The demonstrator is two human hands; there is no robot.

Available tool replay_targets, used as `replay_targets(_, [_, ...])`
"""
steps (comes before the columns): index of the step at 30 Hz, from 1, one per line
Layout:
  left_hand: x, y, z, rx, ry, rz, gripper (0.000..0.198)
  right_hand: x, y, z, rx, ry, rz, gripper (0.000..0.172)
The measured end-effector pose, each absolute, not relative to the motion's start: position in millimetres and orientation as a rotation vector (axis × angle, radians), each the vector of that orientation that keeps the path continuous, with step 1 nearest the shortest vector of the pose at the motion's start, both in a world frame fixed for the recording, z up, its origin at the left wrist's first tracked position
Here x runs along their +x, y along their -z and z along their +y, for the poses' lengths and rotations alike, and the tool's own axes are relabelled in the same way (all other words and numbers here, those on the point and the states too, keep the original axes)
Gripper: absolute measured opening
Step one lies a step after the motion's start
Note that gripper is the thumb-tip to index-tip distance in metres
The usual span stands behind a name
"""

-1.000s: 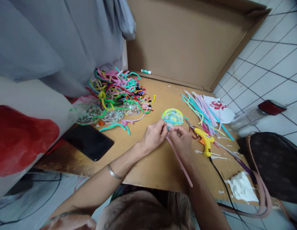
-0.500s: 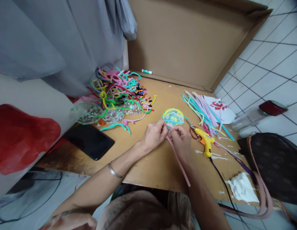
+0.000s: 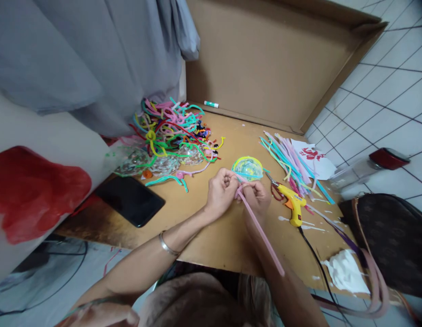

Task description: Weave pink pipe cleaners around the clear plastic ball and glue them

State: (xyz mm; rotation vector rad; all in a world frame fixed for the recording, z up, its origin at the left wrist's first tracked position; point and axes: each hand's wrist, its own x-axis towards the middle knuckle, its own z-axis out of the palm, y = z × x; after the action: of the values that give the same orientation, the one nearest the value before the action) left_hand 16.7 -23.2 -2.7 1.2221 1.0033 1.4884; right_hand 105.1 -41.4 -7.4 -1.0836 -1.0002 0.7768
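Two hands (image 3: 222,190) (image 3: 257,197), pink pipe cleaner (image 3: 262,235), illegible print (image 3: 311,153)

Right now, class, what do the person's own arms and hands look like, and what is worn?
The left hand and right hand are ungloved; no sleeves show on the forearms. A thin silver bangle circles the left wrist. No rings or watch are visible.

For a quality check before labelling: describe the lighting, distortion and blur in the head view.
Head view: soft even light, faint shadows; wide-angle distortion slants the cardboard wall and floor tiles; left hand, right hand and pink pipe cleaner sharp; no glare on the black phone.
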Motion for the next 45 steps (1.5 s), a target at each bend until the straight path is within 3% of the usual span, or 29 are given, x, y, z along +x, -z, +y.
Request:
replay_targets(8, [6.9,0.5,-18.7,1.256,-1.353,0.907,0.011,109.0,5.4,-39.6,-1.03,-0.871,-0.918,0.014])
replay_targets(13, [1.3,0.4,-11.3,1.145,-1.292,0.831,0.026,118.9,0.5,-37.0,-1.016,-0.896,-0.807,0.014])
replay_targets(19, [5.1,-3.5,-12.7,0.875,-0.943,0.651,0.046,125.4,4.8,-36.3,-0.951,-0.934,-0.813,0.02])
replay_targets(26, [10.5,-1.8,-15.9,0.832,-0.978,0.624,0.044,124.8,8.5,-37.1,-1.042,-0.996,-0.902,0.019])
replay_targets(31, [9.0,2.5,-15.8,1.196,-1.043,0.873,0.04,129.7,-3.7,-41.7,-1.191,-0.59,-1.107,0.027])
replay_targets(34, [10.0,5.8,-17.9,1.364,-1.045,0.939,0.034,132.6,-6.7,-43.0,-1.22,-0.492,-1.312,0.011])
replay_targets(45, [-1.4,-3.6,-20.0,1.971,-0.965,0.806,0.024,138.7,-0.2,-34.8,-1.046,-1.03,-1.064,0.028])
